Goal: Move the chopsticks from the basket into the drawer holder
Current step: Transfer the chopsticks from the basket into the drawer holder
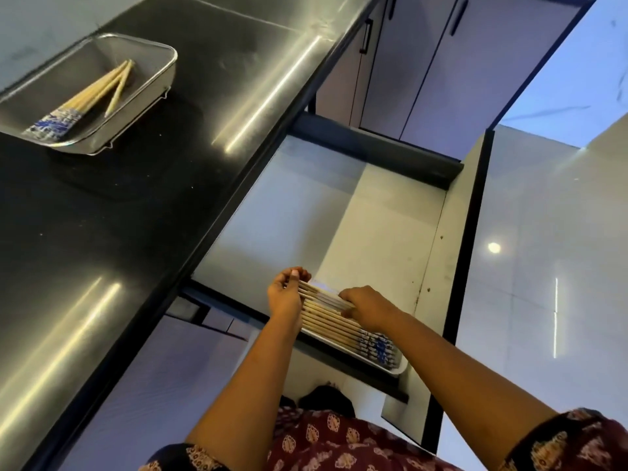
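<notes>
Mostly done, I judge: on the bench (142, 205) the basket (149, 51) holds a few chopsticks (98, 91); in the drawer (339, 212) my hands, left (287, 294) and right (368, 307), pinch the row (326, 316) already in the holder (397, 368)

counter (102, 232): glossy black, streaked with pale light reflections
basket (149, 49): silver metal mesh with a bright wire rim, at the counter's far left edge
chopsticks in basket (98, 88): pale tan wood, ends patterned blue and white
chopsticks in holder (329, 317): same pale tan, laid in even stripes, blue-and-white patterned ends
holder (401, 368): white
drawer (373, 226): pale grey-white inside, black edging
cabinet doors (424, 69): grey-lilac, black handles
sleeves (339, 440): dark maroon with cream leaf-like motifs
</notes>
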A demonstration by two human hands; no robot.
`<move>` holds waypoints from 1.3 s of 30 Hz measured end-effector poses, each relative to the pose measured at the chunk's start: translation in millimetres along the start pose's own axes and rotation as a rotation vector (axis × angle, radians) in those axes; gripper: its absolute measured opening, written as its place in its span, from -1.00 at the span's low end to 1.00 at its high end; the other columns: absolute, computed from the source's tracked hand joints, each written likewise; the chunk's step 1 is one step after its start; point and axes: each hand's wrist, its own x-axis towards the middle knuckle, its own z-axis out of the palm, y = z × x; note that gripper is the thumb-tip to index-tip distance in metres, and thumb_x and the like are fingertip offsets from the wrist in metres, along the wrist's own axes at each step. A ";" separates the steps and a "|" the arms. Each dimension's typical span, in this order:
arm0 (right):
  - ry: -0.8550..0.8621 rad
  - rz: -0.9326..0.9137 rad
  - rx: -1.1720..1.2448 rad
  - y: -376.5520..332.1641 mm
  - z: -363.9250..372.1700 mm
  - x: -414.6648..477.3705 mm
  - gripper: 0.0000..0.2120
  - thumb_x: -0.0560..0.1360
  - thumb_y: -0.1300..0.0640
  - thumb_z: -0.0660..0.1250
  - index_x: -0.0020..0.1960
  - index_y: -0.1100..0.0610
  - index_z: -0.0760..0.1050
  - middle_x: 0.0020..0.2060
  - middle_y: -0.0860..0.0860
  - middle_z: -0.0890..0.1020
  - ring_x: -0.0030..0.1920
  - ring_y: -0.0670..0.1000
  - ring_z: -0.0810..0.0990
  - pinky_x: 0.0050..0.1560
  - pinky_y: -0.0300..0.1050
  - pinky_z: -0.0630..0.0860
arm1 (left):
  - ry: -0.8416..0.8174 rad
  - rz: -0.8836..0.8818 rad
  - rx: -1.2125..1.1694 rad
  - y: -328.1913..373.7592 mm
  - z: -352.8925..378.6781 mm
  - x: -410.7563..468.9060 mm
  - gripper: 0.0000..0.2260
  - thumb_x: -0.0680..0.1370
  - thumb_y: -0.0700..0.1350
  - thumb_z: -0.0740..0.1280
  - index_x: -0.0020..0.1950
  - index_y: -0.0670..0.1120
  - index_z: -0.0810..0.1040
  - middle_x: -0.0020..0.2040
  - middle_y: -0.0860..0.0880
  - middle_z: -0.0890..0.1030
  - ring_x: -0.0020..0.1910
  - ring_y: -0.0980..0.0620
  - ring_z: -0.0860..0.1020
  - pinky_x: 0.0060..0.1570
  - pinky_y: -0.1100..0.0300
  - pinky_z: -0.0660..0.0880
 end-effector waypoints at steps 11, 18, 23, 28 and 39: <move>0.149 0.118 -0.255 -3.2 31.5 0.3 -0.75 0.61 0.22 0.12 0.24 0.17 0.45 0.14 0.18 0.60 0.10 0.15 0.61 0.08 -0.06 0.51 | 0.052 0.565 0.784 -12.0 -6.0 -23.6 -0.77 0.52 -0.36 0.26 0.08 -0.15 0.60 0.12 -0.03 0.57 0.07 0.13 0.46 0.10 0.37 0.37; 0.100 0.124 -0.307 -5.0 31.0 3.2 -0.75 0.60 0.22 0.17 0.26 0.19 0.44 0.16 0.16 0.60 0.12 0.13 0.62 0.12 -0.08 0.51 | -0.417 0.457 1.468 -29.8 -11.0 -12.0 -0.61 0.59 -0.21 0.15 0.43 -0.11 0.34 0.47 -0.10 0.33 0.44 -0.07 0.29 0.42 0.07 0.20; 0.164 0.058 -0.299 0.7 34.6 -2.0 -0.80 0.60 0.18 0.17 0.19 0.18 0.45 0.11 0.15 0.62 0.08 0.13 0.63 0.09 -0.05 0.53 | -0.501 0.430 1.793 -33.7 -12.9 -12.5 -0.56 0.64 -0.05 0.04 0.52 -0.07 0.13 0.56 -0.11 0.07 0.54 -0.12 0.04 0.49 -0.12 -0.06; 0.230 -0.127 -0.488 3.0 41.9 -6.3 -0.80 0.54 0.23 0.25 0.15 0.21 0.47 -0.04 0.16 0.66 -0.11 0.14 0.69 -0.13 -0.03 0.62 | -0.501 0.393 1.893 -34.7 -15.5 -13.5 -0.51 0.64 -0.02 0.06 0.54 -0.09 0.05 0.57 -0.10 0.03 0.55 -0.08 -0.01 0.49 -0.13 -0.11; 0.149 -0.096 -0.408 9.5 47.8 -2.9 -0.68 0.58 0.24 0.18 0.32 0.17 0.29 0.18 0.15 0.52 0.11 0.16 0.59 0.07 0.03 0.58 | -0.552 0.310 1.974 -32.0 -9.7 -15.9 -0.52 0.64 0.00 0.01 0.54 -0.08 0.06 0.58 -0.06 0.00 0.56 -0.04 -0.04 0.47 -0.18 -0.15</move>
